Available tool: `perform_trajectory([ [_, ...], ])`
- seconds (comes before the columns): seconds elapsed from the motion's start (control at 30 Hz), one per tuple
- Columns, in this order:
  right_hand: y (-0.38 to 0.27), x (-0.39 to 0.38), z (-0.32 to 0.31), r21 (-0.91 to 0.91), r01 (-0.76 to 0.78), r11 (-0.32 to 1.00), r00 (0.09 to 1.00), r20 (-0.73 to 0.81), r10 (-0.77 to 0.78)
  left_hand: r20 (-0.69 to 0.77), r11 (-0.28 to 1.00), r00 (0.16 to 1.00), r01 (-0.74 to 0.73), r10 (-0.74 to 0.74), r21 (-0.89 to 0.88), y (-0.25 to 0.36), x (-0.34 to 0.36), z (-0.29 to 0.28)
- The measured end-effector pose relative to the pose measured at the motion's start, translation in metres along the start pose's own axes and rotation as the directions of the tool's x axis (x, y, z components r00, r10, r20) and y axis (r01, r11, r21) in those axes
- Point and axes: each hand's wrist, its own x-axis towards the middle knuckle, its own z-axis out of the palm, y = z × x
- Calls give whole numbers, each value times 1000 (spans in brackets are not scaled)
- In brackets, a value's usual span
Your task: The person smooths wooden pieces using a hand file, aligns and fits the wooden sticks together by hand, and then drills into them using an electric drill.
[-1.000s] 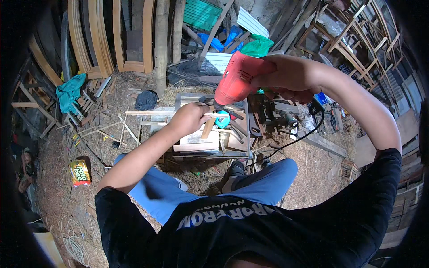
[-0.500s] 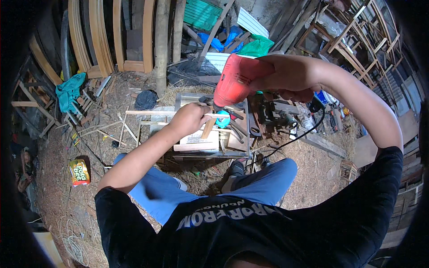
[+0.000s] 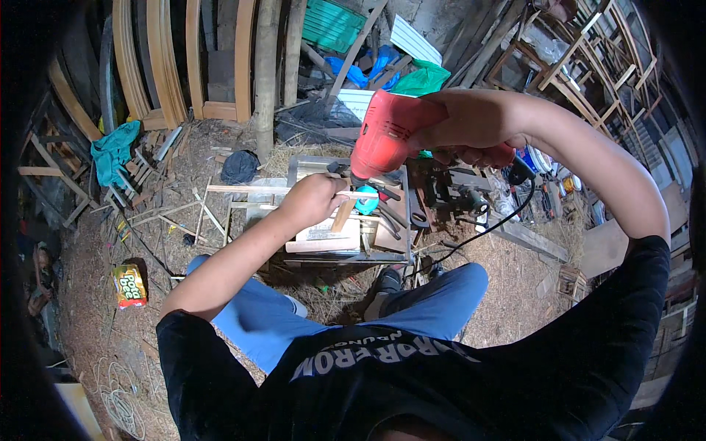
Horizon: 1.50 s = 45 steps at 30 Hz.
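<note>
My right hand is wrapped around a red corded power drill, its nose pointing down beside my left fingers. My left hand pinches a thin light wooden strip, with a short wooden piece angled down beneath it. The drill's tip is at the wood, partly hidden by my fingers. Just below lies a teal round object, perhaps a tape measure. Dark hand tools, boards and a pale block rest on the low worktable, between my knees.
Upright curved wooden frames line the back left, above a teal cloth. A snack bag lies left on the littered floor. Stacked wooden frames fill the upper right. A black cable runs from the drill toward the floor.
The drill and my right arm have shifted slightly left and my right elbow slightly outward. My left hand has moved slightly downward, still on the wood.
</note>
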Motion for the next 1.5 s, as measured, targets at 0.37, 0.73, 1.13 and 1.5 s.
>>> perform_trajectory([
  [0.37,-3,0,0,34,-15,999,1000,-10,16,-7,1000,1000,-4,4,-6,-3,0,3],
  [0.73,-8,-1,-1,-3,-127,992,992,0,127,-12,1000,1000,4,-4,-3,1,-2,0],
  [1.13,-9,1,-1,1,-45,999,999,-12,45,-11,1000,1000,-3,3,-3,-2,-1,3],
  [1.5,-10,2,-2,47,11,999,999,41,-13,-31,999,998,-48,48,-10,-8,-1,7],
])
